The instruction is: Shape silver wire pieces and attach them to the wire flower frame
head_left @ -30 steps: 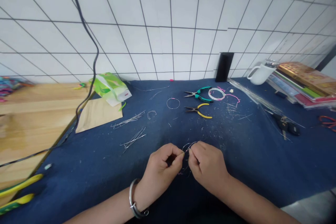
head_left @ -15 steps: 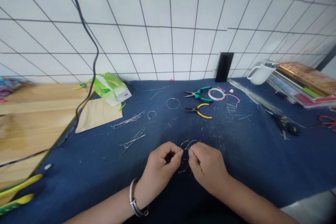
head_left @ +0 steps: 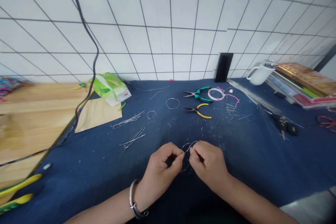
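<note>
Thin silvery wire (head_left: 187, 151), bent in loops with a tiny pinkish bead or twist on it, spans the small gap between my hands. My left hand (head_left: 164, 162), with a metal bangle (head_left: 132, 197) at the wrist, pinches it between thumb and forefinger. From the other side my right hand (head_left: 208, 161) pinches the wire with curled fingers. Curved ends stick out above and below the fingertips; the exact grip points are hidden. Beyond the hands lie a finished-looking wire ring (head_left: 173, 103), yellow-handled pliers (head_left: 198, 110) and teal-handled needle-nose pliers (head_left: 198, 94).
Bent wire pieces (head_left: 132, 140) lie to the left on the dark blue cloth (head_left: 99, 171). A white ring of cord (head_left: 216, 94), keys (head_left: 285, 126), a white mug (head_left: 259, 73) and stacked books (head_left: 307, 80) are at right. A green packet (head_left: 109, 87) stands back left; a black cable (head_left: 94, 66) hangs there.
Both hands have shifted very slightly to the right with the wire still pinched between them. The loops have turned a little. The things on the cloth lie as before.
</note>
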The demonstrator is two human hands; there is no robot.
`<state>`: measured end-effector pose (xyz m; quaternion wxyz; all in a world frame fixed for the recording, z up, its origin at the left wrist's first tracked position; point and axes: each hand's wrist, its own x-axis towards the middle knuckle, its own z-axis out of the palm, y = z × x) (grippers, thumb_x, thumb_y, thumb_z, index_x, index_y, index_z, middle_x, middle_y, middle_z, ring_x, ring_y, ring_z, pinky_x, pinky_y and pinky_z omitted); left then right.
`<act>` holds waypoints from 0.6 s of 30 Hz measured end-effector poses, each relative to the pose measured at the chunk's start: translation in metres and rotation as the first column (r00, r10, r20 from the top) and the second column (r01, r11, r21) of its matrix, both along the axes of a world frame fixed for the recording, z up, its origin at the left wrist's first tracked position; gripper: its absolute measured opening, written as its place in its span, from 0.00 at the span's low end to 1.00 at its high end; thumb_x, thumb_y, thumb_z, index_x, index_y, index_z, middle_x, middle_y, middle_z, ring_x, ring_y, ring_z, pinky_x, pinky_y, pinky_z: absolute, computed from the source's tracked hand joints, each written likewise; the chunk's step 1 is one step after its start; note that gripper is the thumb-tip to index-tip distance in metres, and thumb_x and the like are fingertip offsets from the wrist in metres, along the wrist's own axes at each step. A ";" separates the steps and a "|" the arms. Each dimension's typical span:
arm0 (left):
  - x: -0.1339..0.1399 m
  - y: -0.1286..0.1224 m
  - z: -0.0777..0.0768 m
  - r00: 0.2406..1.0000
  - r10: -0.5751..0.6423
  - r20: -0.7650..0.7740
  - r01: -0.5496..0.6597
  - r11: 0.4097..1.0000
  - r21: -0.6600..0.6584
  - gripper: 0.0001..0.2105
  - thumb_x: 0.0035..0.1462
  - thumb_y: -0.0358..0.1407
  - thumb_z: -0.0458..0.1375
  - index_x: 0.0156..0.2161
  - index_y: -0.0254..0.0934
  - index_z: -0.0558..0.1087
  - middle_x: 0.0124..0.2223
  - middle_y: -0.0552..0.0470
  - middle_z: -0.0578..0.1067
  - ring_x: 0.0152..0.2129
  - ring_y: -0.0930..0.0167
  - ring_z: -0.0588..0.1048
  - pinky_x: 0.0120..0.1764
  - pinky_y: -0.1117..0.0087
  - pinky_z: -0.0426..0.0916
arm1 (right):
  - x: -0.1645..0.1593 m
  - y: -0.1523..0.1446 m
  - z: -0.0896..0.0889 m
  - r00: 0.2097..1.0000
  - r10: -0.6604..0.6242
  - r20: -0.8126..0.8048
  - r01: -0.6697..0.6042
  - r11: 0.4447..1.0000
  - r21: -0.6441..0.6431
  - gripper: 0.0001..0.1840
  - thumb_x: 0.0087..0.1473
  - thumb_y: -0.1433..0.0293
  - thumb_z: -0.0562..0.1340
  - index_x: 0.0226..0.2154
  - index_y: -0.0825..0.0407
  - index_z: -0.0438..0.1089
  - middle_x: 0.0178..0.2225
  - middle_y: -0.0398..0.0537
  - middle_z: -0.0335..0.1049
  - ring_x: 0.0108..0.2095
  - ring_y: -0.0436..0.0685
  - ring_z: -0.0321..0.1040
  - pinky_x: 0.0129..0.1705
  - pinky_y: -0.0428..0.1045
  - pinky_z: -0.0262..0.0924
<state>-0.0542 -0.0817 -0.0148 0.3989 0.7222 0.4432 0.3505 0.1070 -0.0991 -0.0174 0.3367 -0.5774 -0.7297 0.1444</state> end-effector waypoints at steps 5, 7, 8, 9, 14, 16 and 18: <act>0.000 0.001 -0.002 0.998 -0.046 0.036 0.042 0.994 0.106 0.05 0.54 0.26 0.52 0.30 0.35 0.68 0.31 0.52 0.70 0.29 0.73 0.68 0.33 0.72 0.64 | 0.001 0.000 -0.002 0.996 -0.009 0.091 0.004 0.998 0.060 0.14 0.51 0.75 0.52 0.17 0.53 0.49 0.18 0.38 0.51 0.21 0.46 0.50 0.26 0.45 0.44; 0.000 0.002 -0.005 0.998 -0.039 0.052 0.032 0.992 0.126 0.05 0.54 0.26 0.52 0.31 0.36 0.69 0.36 0.50 0.70 0.34 0.72 0.69 0.37 0.71 0.64 | 0.001 0.001 -0.002 0.990 -0.012 0.142 0.002 0.997 0.071 0.13 0.50 0.75 0.52 0.17 0.53 0.52 0.18 0.39 0.53 0.21 0.46 0.51 0.26 0.45 0.45; 0.000 0.002 -0.006 0.998 -0.036 0.056 0.028 0.992 0.127 0.05 0.54 0.26 0.52 0.32 0.36 0.69 0.38 0.49 0.70 0.37 0.71 0.69 0.39 0.71 0.65 | 0.001 0.001 -0.002 0.986 -0.011 0.166 -0.001 0.997 0.072 0.12 0.50 0.75 0.52 0.17 0.53 0.53 0.18 0.39 0.54 0.21 0.46 0.52 0.26 0.45 0.45; 0.000 0.002 -0.007 0.998 -0.034 0.056 0.027 0.992 0.121 0.05 0.54 0.26 0.52 0.32 0.36 0.69 0.39 0.49 0.71 0.38 0.71 0.69 0.39 0.71 0.65 | 0.001 0.001 -0.002 0.982 -0.006 0.189 -0.007 0.997 0.071 0.12 0.49 0.75 0.52 0.17 0.53 0.54 0.18 0.40 0.55 0.21 0.46 0.52 0.26 0.45 0.46; 0.000 0.000 -0.010 0.998 -0.045 0.046 0.044 0.999 0.033 0.05 0.55 0.26 0.51 0.33 0.37 0.68 0.40 0.49 0.73 0.37 0.71 0.71 0.39 0.71 0.67 | -0.001 0.000 -0.001 0.963 0.025 0.267 -0.040 0.998 0.048 0.10 0.49 0.75 0.52 0.19 0.53 0.59 0.20 0.42 0.60 0.23 0.48 0.56 0.28 0.46 0.48; 0.001 0.000 -0.009 0.997 -0.047 0.054 0.047 0.999 -0.001 0.05 0.55 0.27 0.51 0.32 0.36 0.67 0.40 0.49 0.73 0.36 0.71 0.72 0.37 0.72 0.67 | -0.001 -0.001 0.000 0.958 0.046 0.282 -0.059 0.997 0.039 0.10 0.49 0.75 0.52 0.19 0.53 0.60 0.20 0.43 0.61 0.23 0.49 0.56 0.28 0.46 0.49; 0.001 0.000 -0.008 0.998 -0.044 0.050 0.045 0.998 -0.034 0.05 0.55 0.27 0.50 0.32 0.36 0.67 0.39 0.49 0.74 0.34 0.72 0.73 0.35 0.73 0.68 | -0.001 -0.002 0.001 0.956 0.066 0.287 -0.077 0.997 0.029 0.09 0.50 0.74 0.52 0.20 0.53 0.61 0.21 0.43 0.61 0.23 0.49 0.56 0.28 0.46 0.49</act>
